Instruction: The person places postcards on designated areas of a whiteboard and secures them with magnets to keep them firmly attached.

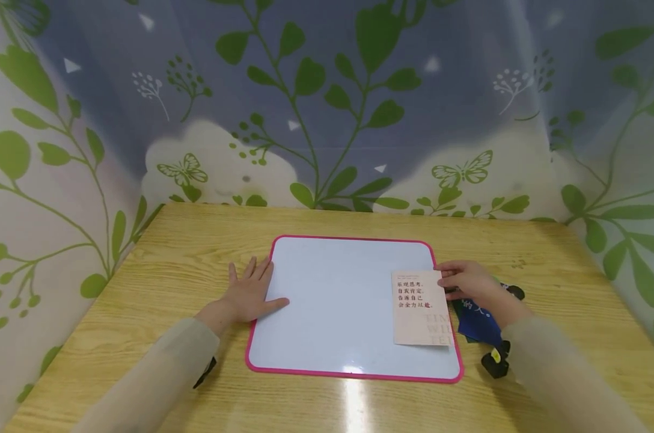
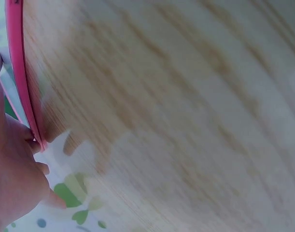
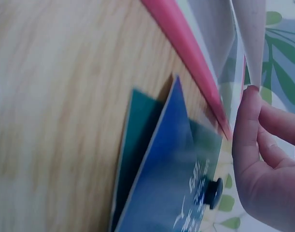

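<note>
A whiteboard (image 1: 332, 300) with a pink rim lies flat on the wooden table. My left hand (image 1: 248, 294) rests on its left edge with fingers spread, the thumb reaching onto the white surface. At the board's right side, my right hand (image 1: 473, 285) pinches the upper right edge of a pale pink card (image 1: 413, 331) printed with Chinese lines. In the right wrist view, thumb and finger meet at the edge of this card (image 3: 253, 38), which stands off the board at that side. Beneath the right forearm lie blue and green cards (image 1: 474, 322), partly hidden.
Black round-headed pieces lie by the blue cards, one (image 1: 515, 291) behind the right wrist and another (image 1: 495, 365) nearer the front, with a yellow mark beside it. Something black (image 1: 205, 371) shows under the left sleeve. A leaf-patterned curtain (image 1: 327, 120) stands behind the table (image 1: 305, 403).
</note>
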Available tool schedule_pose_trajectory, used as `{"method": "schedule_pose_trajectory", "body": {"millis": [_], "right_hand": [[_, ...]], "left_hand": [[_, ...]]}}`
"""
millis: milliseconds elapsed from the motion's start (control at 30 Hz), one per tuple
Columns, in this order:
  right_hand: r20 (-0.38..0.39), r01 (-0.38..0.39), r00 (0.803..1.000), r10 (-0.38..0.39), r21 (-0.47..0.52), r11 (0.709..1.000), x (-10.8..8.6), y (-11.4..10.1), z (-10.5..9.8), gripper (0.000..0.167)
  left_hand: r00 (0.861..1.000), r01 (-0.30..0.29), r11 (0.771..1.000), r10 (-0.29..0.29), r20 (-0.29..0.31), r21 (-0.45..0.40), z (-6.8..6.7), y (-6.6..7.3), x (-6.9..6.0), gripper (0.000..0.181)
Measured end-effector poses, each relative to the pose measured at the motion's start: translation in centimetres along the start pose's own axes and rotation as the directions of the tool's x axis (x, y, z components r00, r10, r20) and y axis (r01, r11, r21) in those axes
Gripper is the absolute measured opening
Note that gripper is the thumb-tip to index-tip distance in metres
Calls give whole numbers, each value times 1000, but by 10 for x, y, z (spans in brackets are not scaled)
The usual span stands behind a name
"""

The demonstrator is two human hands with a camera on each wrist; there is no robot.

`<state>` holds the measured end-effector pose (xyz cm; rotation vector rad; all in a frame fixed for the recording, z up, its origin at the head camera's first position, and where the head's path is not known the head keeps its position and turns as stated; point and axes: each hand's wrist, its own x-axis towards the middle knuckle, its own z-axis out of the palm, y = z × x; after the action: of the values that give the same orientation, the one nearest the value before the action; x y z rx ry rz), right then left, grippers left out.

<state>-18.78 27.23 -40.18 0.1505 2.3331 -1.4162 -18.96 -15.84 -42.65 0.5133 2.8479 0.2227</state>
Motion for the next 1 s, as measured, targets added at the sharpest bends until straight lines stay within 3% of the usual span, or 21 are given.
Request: {"method": "schedule_pose_trajectory", "body": {"millis": [300, 433, 600, 767, 1000], "right_hand": [[-32, -42, 999, 42, -17, 999, 11, -2, 8, 48], [-89, -41, 996, 31, -111, 993, 13, -5, 10, 45], [-171, 25, 982, -74, -273, 962, 8, -8, 4, 40], [-204, 76, 965, -163, -376, 924, -6, -7, -11, 44], [-229, 53, 959, -167, -436, 898, -19, 9, -38, 55]], "left_hand": [[1000, -4, 1000, 4, 2, -7, 3, 0, 2, 93], [1000, -4, 1000, 4, -5, -3, 7, -2, 4, 93], [1000, -17, 1000, 16, -4, -21, 4, -1, 5, 89], [996, -89, 996, 89, -13, -27, -8, 14, 4, 80], [990, -137, 990, 136, -41, -23, -20, 52, 10, 79]]}}
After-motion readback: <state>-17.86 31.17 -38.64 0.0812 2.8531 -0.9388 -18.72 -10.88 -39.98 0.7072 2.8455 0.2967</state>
